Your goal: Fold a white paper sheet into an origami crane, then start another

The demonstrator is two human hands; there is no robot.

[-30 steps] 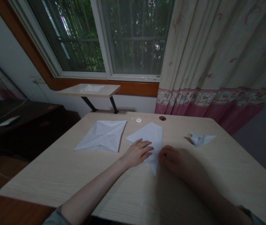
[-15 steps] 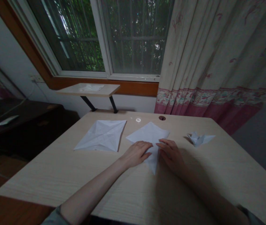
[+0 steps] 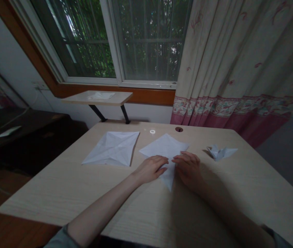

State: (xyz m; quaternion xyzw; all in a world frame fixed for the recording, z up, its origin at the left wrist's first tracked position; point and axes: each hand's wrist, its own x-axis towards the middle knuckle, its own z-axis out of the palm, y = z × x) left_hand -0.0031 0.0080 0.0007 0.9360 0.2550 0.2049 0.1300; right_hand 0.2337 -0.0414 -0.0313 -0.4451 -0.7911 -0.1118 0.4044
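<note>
A folded sheet of white paper (image 3: 160, 148) lies on the pale wood-grain desk (image 3: 58, 193), near the middle, with one point aimed towards me. My left hand (image 3: 150, 169) rests on its left side, fingers closed together. My right hand (image 3: 188, 168) presses on its right side, and the fingertips of both hands nearly meet. The hands hide the paper's centre. To the left lies a creased, unfolded white paper square (image 3: 112, 148). A small folded paper crane-like figure (image 3: 220, 153) sits to the right, out of reach of my fingers.
A small wall-mounted shelf (image 3: 97, 98) holding a piece of white paper stands beyond the desk, below the window (image 3: 146, 41). A patterned curtain (image 3: 229, 69) hangs at the right. A dark cabinet (image 3: 19, 137) stands at the left, beyond the desk's edge.
My right hand has slid up and left on the paper, closer to my left hand. The paper's right corner now spreads farther to the right.
</note>
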